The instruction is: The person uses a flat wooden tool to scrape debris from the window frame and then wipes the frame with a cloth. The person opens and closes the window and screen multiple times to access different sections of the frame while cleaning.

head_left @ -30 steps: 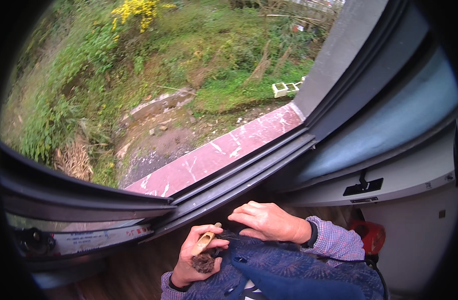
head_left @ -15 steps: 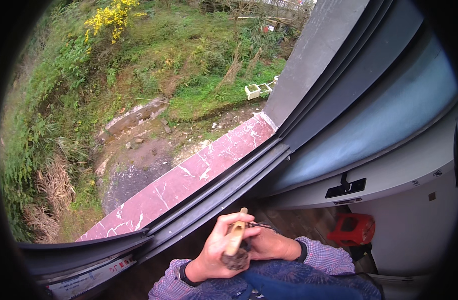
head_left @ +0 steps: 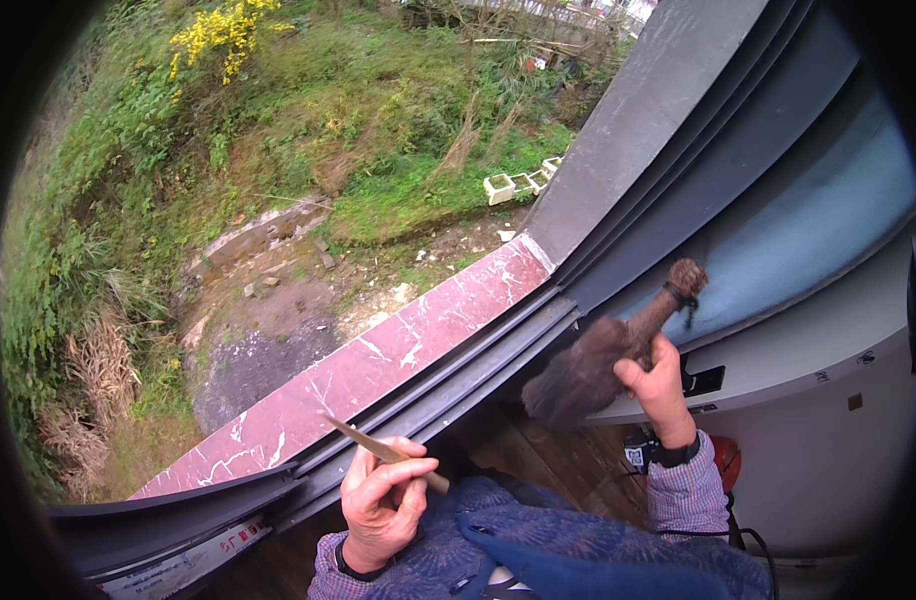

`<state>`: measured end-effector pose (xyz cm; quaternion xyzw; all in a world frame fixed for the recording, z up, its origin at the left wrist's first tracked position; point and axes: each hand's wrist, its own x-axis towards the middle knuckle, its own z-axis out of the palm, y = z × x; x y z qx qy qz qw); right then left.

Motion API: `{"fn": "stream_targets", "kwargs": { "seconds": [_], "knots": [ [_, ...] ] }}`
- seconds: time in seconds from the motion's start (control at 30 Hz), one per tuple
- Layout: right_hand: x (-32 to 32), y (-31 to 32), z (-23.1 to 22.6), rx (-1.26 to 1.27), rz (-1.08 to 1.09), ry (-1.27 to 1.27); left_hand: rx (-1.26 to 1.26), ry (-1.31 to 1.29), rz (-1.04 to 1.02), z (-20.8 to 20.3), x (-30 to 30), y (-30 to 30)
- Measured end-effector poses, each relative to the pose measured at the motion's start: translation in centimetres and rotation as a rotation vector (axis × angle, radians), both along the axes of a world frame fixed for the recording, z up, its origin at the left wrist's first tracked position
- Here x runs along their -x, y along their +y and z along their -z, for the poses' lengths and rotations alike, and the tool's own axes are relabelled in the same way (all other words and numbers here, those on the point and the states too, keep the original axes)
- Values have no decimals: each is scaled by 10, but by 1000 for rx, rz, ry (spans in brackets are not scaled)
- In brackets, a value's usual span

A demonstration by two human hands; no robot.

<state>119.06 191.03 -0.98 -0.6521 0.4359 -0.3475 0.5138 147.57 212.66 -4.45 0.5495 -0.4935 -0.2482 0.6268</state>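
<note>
Honestly, with one thing in each hand like this, I'd do it with a light hold on both and plenty of space between them. The left hand (head_left: pixel 383 505), low in the middle of the frame, has a thin wooden stick (head_left: pixel 368 440) pinched in its fingers, so I'd point the sharp-looking end away from the lap, which is roughly how it sits here. The right hand (head_left: pixel 660 392) is clamped on a brown fuzzy bundle (head_left: pixel 590 368), right of center. That looks soft and floppy to me, so I'd support it near the narrow part, go easy on the squeeze, and mind the window track (head_left: pixel 458 385) on the left.

As for where stuff sits in the grip: the stick slants across the left fingers, tapered tip out toward the upper left, blunt end poking out at the lower right. The bundle's fat end hangs out to the left of the right hand, while its narrow neck runs up past the thumb to the upper right, with a dark cord (head_left: pixel 685 297) around it near the top. Can't tell what the hidden right fingers are doing behind it.
</note>
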Motion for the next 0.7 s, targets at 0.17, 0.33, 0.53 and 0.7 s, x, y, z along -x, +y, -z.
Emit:
{"fn": "stream_targets", "kwargs": {
  "seconds": [0.17, 0.33, 0.53, 0.7],
  "knots": [
    [-4, -5, 11, -15, 60, -32, 30, -70, 47, 3, -4, 16],
    [-17, 1, -41, 506, 6, 117, -38, -138, -87, 9, -16, 45],
    [-61, -3, -91, 1048, -341, 584, 4, 66, 60, 25, -14, 65],
    [-80, -37, -54, 1270, -481, 967, -56, 50, 110, 32, -12, 79]
  ]
}}
